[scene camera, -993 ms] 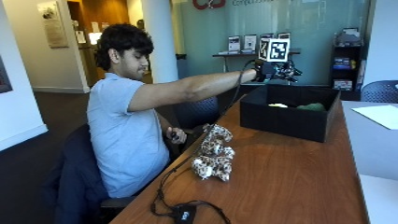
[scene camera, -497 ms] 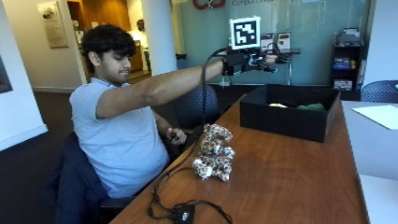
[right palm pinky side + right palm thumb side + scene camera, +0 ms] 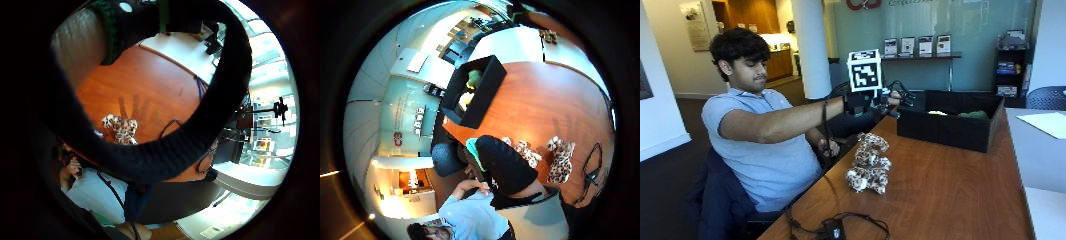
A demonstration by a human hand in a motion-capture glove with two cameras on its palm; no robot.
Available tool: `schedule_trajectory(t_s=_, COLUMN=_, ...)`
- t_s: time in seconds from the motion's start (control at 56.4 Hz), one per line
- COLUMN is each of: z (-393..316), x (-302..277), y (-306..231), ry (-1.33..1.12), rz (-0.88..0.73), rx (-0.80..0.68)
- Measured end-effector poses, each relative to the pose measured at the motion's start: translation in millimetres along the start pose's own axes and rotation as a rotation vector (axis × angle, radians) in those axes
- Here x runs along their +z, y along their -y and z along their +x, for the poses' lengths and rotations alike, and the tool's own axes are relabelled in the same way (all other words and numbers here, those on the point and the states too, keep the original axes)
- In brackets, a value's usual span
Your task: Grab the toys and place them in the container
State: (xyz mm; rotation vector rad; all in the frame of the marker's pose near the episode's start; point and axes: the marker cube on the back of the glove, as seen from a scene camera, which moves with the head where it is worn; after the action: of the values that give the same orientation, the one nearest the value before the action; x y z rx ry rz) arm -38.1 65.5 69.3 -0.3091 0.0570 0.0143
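Outside view: gloved right hand [image 3: 883, 102] raised above the table's [image 3: 953, 185] near long edge, beside the black container [image 3: 953, 127]; fingers relaxed, grasping nothing. Spotted toy [image 3: 868, 164] stands mid-table near that edge. Thumb-side palm view alone shows inside the container: green and yellow toys [image 3: 470, 87].

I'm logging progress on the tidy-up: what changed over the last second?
The gloved right hand went from over the black container, rose, then came back toward the person, now hanging beside the container's near end. Whether it holds anything cannot be told. The spotted plush toys stayed on the table.
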Motion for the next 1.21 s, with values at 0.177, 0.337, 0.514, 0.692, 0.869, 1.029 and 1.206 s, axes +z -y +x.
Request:
schedule_trajectory(t_s=0.177, z=-11.1, x=55.1, y=-7.3, ry=0.05, rz=-0.079, rx=-0.027)
schedule_trajectory(t_s=0.337, z=-37.9, x=103.9, y=-20.9, ry=0.039, rz=-0.112, rx=-0.117)
schedule_trajectory(t_s=0.514, z=-87.7, x=179.6, y=-47.9, ry=0.009, rz=-0.185, rx=-0.226)
schedule_trajectory(t_s=0.692, z=-100.6, x=239.9, y=-54.2, ry=-0.136, rz=-0.05, rx=-0.212)
schedule_trajectory(t_s=0.869, z=-90.1, x=236.6, y=-48.8, ry=-0.095, rz=-0.088, rx=-0.186)
schedule_trajectory(t_s=1.029, z=-89.3, x=237.5, y=-46.3, ry=-0.075, rz=-0.049, rx=-0.179)
schedule_trajectory(t_s=1.206, z=-91.1, x=239.0, y=-47.1, ry=-0.056, rz=0.084, rx=-0.225)
